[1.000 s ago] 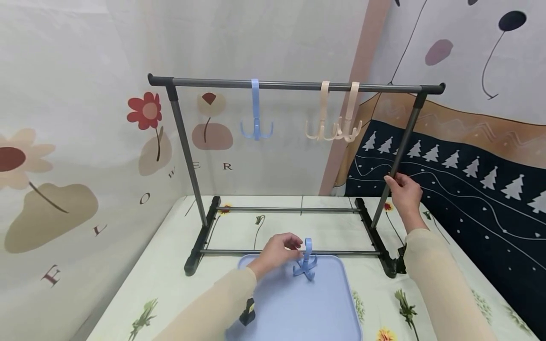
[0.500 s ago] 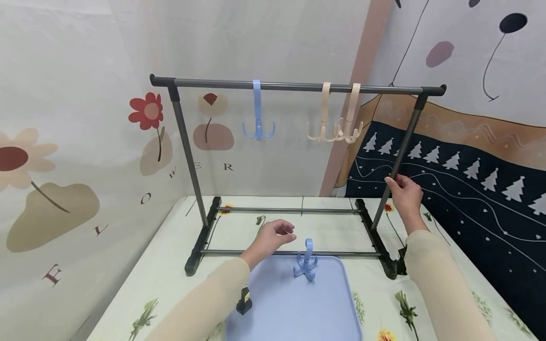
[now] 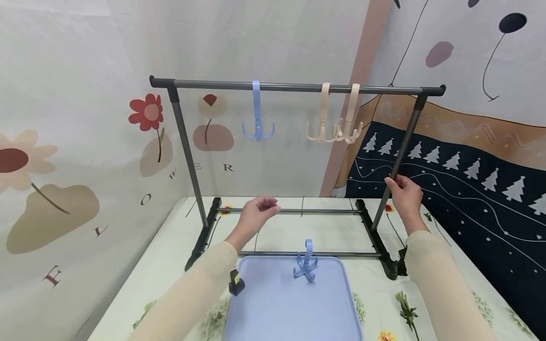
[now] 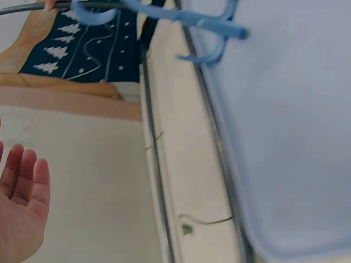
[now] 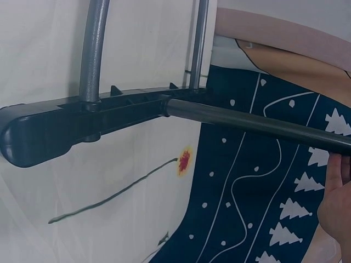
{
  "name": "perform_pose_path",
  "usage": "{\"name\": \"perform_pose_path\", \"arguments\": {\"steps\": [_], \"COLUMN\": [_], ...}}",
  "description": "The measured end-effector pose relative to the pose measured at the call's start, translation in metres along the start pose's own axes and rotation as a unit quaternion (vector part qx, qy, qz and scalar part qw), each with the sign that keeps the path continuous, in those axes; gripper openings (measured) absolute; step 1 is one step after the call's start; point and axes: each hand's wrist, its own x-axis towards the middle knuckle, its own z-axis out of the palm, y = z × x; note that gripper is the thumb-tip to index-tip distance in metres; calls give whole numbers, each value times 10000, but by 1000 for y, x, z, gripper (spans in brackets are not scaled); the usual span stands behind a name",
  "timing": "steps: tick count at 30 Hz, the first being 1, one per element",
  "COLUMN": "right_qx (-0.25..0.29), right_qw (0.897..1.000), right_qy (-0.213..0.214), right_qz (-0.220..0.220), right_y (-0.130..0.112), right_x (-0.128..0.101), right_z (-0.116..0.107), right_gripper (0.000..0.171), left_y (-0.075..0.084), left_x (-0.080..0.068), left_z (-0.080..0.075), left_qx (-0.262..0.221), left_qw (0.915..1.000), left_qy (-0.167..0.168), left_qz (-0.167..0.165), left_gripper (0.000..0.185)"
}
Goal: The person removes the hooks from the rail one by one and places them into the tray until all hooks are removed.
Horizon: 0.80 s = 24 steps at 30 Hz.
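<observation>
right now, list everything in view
tablecloth: one, white floral, under rack
rack: one, dark grey and black, on tablecloth
tray: one, pale blue, front of rack
blue hooks: two, blue, one on rack, one on tray
peach hooks: two, peach, on rack, right side
backdrop: count unclear, white, tan and navy, behind rack
devices: two, black, one by each sleeve
left hand: one, beige sleeve, over rack's base
right hand: one, beige sleeve, gripping rack's right upright

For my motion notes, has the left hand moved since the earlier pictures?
Yes: in the head view, the left hand went up and left, away from the blue hook on the tray, and now overlaps the rear lower bar.
</observation>
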Motion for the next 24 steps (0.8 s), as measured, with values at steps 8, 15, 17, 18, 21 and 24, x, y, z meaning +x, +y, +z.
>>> {"name": "perform_pose_path", "arguments": {"steps": [8,15,17,18,21,24], "right_qx": [-58,-63,-61,-56,-37,-37], "right_qw": [10000,10000,10000,10000,10000,10000], "right_qy": [-24,-20,-14,-14,-20,-8], "right_qz": [-7,8,24,31,55,60], "right_y": [0,0,0,0,0,1], "right_x": [0,-1,-1,-1,-1,-1], "right_z": [1,0,0,0,0,1], "right_gripper": [54,53,53,53,54,53], "left_y": [18,32,36,38,44,49], "left_x": [10,14,15,16,18,22], "left_z": [-25,-38,-42,-43,-48,-52], "left_qx": [15,-58,-101,-129,-146,-203], "left_qw": [9994,9983,9978,9974,9965,9953], "left_qy": [332,549,614,646,727,803], "left_qz": [130,180,238,279,384,509], "left_gripper": [29,33,35,35,38,38]}}
